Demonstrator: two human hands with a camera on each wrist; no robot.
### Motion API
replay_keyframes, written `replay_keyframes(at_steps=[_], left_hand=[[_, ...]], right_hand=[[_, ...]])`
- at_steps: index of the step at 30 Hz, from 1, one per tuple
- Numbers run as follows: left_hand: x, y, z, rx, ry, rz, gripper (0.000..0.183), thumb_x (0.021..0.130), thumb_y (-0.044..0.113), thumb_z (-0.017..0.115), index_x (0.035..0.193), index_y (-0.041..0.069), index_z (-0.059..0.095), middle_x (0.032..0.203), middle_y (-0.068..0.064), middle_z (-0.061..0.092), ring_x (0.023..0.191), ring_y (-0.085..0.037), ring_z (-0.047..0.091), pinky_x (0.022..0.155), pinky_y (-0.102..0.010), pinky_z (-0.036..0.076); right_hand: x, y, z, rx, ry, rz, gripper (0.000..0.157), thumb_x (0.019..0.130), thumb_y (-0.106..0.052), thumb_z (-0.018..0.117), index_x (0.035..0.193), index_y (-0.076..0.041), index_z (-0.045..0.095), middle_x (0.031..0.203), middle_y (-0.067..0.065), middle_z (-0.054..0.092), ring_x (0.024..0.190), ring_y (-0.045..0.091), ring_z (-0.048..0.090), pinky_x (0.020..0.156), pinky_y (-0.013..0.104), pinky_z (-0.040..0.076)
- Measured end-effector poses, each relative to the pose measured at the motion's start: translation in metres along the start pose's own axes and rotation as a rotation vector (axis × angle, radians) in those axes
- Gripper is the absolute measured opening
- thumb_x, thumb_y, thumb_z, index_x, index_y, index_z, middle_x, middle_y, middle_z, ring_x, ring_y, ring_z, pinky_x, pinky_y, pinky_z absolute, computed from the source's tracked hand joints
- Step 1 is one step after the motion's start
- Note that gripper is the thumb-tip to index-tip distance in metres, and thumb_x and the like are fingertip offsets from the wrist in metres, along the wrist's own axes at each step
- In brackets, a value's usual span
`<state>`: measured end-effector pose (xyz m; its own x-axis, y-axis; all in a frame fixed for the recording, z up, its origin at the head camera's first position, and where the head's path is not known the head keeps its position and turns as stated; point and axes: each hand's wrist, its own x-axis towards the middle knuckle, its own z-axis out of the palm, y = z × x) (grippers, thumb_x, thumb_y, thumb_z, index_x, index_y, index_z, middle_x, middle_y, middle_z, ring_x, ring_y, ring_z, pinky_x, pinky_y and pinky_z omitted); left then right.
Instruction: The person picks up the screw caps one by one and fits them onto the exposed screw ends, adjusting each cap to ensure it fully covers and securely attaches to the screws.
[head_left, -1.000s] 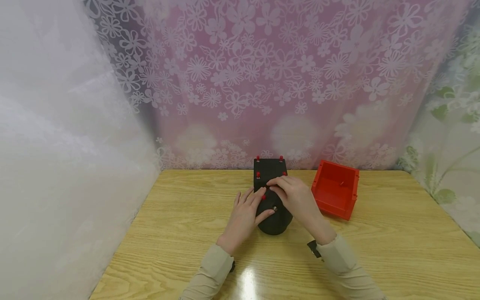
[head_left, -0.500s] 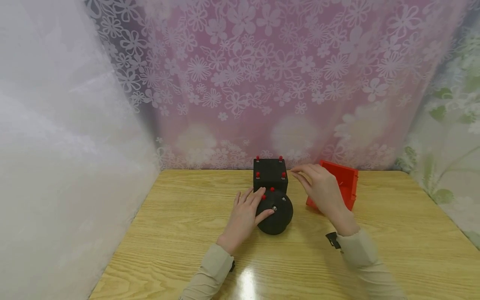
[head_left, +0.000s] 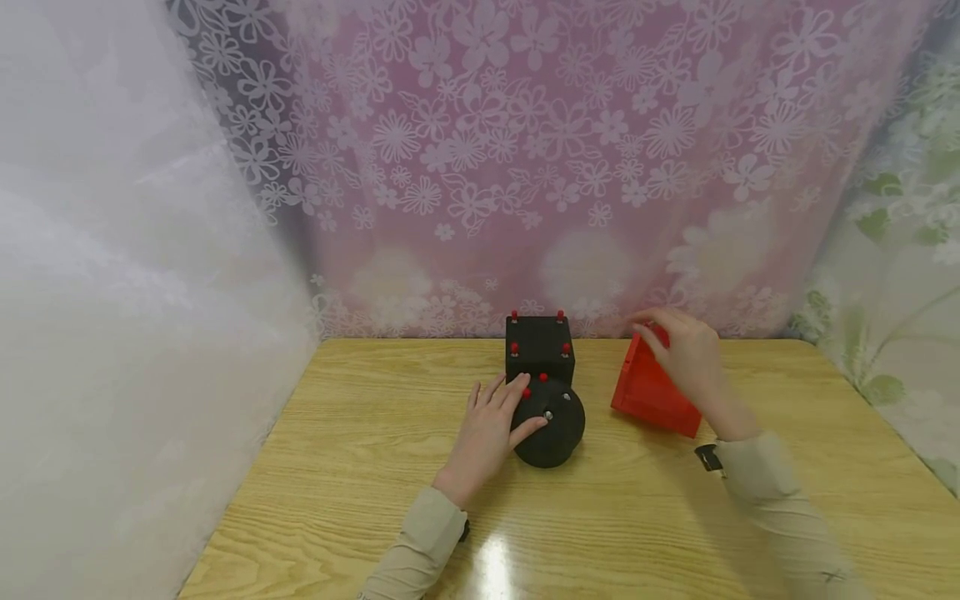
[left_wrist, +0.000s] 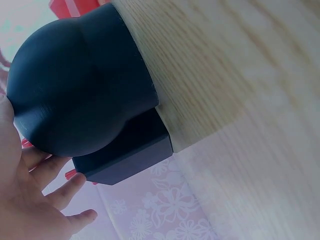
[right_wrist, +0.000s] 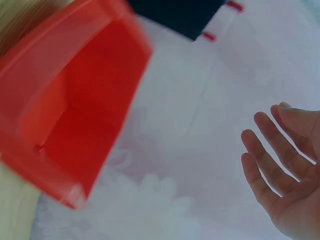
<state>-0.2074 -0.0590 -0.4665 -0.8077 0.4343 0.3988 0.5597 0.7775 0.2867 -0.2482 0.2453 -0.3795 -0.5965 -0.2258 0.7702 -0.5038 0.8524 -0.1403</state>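
Observation:
My left hand (head_left: 480,442) rests on the left side of a black domed piece (head_left: 551,442), fingers spread and the thumb lying across its top. Behind the dome stands a black box (head_left: 538,337) with red-capped pegs (head_left: 514,347) at its top corners. Two red caps (head_left: 543,377) sit on the dome's far side, and metal studs (head_left: 567,397) show bare on it. Over a red bin (head_left: 652,400) hovers my right hand (head_left: 686,354), its fingers loosely bent; the right wrist view shows nothing between them. Inside the bin, a small blurred piece (right_wrist: 40,148) lies at one side.
The wooden table (head_left: 360,467) carries the black pieces and the bin near its far edge. A pink floral curtain (head_left: 465,167) hangs directly behind, and pale sheets (head_left: 112,292) close off both sides.
My right hand has left the dome and moved right to above the bin. A red cap and a bare stud it covered are now visible. My left hand has stayed in place.

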Motion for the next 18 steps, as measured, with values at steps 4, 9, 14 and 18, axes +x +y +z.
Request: replay_keyframes(at_steps=[4,9,14,18], left_hand=[[0.000,0.000,-0.001,-0.011,-0.005,-0.005,0.073,0.098,0.061,0.050,0.157,0.019,0.040,0.154,-0.002,0.049,0.148,-0.029,0.036,0.121,-0.058,0.024],[0.001,0.000,-0.001,-0.012,-0.017,-0.012,0.073,0.098,0.061,0.049,0.158,0.019,0.039,0.155,-0.001,0.048,0.149,-0.027,0.034,0.122,-0.057,0.022],[0.000,0.000,-0.002,-0.001,-0.023,-0.013,0.073,0.099,0.062,0.048,0.158,0.020,0.038,0.156,0.000,0.047,0.150,-0.026,0.034,0.122,-0.056,0.022],[0.000,0.000,-0.001,0.001,-0.029,-0.014,0.074,0.099,0.062,0.047,0.158,0.020,0.038,0.156,0.000,0.046,0.150,-0.026,0.033,0.123,-0.056,0.022]], right_hand=[[0.002,0.024,0.000,-0.022,-0.094,0.065,0.016,0.090,-0.006,0.076,0.106,-0.004,0.075,0.090,0.019,0.075,0.049,0.028,0.055,0.039,0.024,0.024],[0.008,0.052,0.000,-0.022,-0.265,0.139,0.019,0.096,-0.008,0.070,0.113,0.000,0.073,0.089,0.024,0.073,0.071,0.040,0.069,0.044,0.035,0.046],[0.012,0.073,0.004,-0.068,-0.459,0.150,0.015,0.095,-0.005,0.069,0.107,0.004,0.074,0.094,0.025,0.073,0.079,0.039,0.070,0.065,0.053,0.057],[0.010,0.088,0.014,-0.118,-0.599,0.097,0.010,0.091,0.000,0.071,0.099,0.005,0.074,0.094,0.023,0.073,0.081,0.039,0.070,0.070,0.054,0.058]])
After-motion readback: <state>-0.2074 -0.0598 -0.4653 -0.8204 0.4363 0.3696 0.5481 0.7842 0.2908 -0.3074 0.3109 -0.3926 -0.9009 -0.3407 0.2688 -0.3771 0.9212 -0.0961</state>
